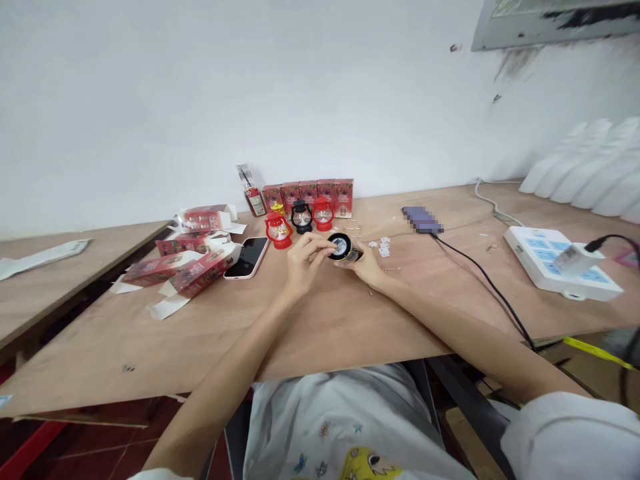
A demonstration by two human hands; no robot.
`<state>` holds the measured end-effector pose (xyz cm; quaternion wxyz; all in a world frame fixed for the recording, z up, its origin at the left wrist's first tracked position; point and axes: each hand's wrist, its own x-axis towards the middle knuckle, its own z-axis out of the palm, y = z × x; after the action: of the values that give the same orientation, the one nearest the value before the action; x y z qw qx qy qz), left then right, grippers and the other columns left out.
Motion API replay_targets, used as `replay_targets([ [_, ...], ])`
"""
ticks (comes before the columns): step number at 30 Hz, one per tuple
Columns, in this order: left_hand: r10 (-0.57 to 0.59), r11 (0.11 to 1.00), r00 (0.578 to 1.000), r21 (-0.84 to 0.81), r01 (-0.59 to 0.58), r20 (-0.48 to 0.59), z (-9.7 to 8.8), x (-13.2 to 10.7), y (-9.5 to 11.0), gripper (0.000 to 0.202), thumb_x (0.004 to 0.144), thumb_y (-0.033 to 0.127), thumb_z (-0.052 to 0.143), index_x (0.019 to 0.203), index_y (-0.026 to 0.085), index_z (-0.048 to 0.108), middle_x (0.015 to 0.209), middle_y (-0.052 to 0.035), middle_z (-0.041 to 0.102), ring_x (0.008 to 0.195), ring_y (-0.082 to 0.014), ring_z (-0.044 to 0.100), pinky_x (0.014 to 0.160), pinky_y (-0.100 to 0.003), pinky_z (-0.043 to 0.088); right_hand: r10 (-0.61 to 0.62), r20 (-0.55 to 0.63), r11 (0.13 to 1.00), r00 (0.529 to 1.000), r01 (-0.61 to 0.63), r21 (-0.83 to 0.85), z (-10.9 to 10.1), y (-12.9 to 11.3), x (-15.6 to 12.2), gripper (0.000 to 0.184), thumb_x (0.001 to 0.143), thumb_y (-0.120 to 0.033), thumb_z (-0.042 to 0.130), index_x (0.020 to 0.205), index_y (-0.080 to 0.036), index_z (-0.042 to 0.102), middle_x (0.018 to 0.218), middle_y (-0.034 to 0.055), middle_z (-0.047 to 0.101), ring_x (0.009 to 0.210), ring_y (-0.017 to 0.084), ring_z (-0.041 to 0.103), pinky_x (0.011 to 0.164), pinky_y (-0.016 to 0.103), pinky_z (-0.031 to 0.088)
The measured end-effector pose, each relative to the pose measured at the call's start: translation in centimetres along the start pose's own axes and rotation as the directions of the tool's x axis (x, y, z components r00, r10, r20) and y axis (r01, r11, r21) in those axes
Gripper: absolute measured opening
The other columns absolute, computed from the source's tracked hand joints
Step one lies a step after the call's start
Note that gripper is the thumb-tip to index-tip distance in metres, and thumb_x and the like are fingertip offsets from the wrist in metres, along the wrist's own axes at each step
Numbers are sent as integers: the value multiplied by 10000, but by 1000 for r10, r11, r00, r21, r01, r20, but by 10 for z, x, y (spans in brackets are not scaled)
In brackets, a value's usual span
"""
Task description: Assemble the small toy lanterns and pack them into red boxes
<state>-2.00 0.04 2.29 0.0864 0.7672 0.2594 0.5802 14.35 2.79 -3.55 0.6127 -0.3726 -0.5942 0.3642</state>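
To the right of the pink-edged phone (247,259), the right hand (367,268) is wrapped around a black round-based item (349,248), while the left hand (301,261) touches the label (340,245) on its base, though whether those fingertips pinch it I cannot tell. Opened red boxes (193,270) crowd the phone's left side, and a red lantern (279,231) stands just beyond its right corner. Bare wood stretches from the phone to the table's (320,333) near edge.

Your right hand (369,268) holds a piece (342,256), its round black base facing you; your left hand (303,261) has its fingertips at the base's label (339,246). Beyond, small lanterns (323,215) stand on the tabletop (320,333) before red boxes (343,197).
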Motion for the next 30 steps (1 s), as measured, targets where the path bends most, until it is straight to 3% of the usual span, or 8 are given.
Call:
replay_targets([
  [5,142,984,984,89,-151,104,-4,2,-1,141,864,263,594,796,193,696,809,-17,589,736,-98,572,650,-213,459,-21,55,998,998,24,-50,-3,8,2,529,498,-333,834,973,-198,645,973,30,685,928,214,616,904,390,457],
  [17,161,965,975,183,-187,152,-7,5,-4,98,840,227,620,784,170,676,827,-12,564,765,-98,574,683,-215,473,-84,129,974,988,108,-199,-9,10,0,474,577,-344,798,1002,-213,636,1009,31,665,951,217,597,881,368,448],
  [23,187,957,974,198,-210,129,-6,4,-4,99,839,239,622,781,167,660,807,-7,546,748,-100,563,678,-224,480,-103,185,973,977,138,-185,-8,1,-2,465,594,-340,795,1014,-217,635,992,30,660,945,213,595,863,352,447],
  [30,275,933,941,184,-311,196,-10,7,-6,103,871,177,567,832,170,662,867,-27,535,780,-99,567,672,-222,495,-70,179,990,981,91,-111,-6,-1,-2,487,559,-335,810,992,-210,626,1008,28,662,968,214,596,907,374,442],
])
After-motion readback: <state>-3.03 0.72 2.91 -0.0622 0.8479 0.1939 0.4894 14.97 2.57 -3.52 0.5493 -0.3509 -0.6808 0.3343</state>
